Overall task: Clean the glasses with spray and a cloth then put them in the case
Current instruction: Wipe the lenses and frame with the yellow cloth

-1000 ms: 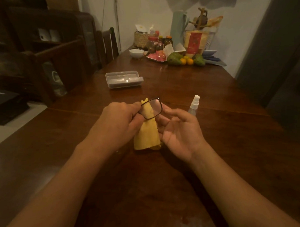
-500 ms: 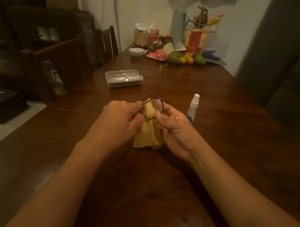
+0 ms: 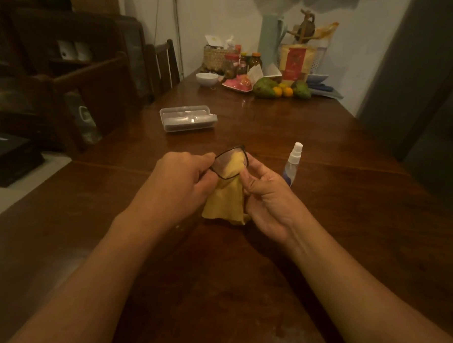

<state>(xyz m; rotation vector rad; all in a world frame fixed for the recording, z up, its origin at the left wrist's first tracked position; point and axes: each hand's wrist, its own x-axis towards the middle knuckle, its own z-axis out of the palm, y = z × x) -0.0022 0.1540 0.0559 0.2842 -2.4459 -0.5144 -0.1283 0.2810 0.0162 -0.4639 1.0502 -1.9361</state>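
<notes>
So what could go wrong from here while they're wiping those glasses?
The spray bottle stands upright close beside the right hand; a wide wiping stroke might tip it.
The left hand seems to hold the glasses by one side only, so hard pressing with the yellow cloth could twist the frame.

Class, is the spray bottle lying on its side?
No, the spray bottle stands upright on the table beside the right hand.

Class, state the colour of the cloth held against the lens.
Yellow. The cloth shows best in the head view, the only one.
</notes>
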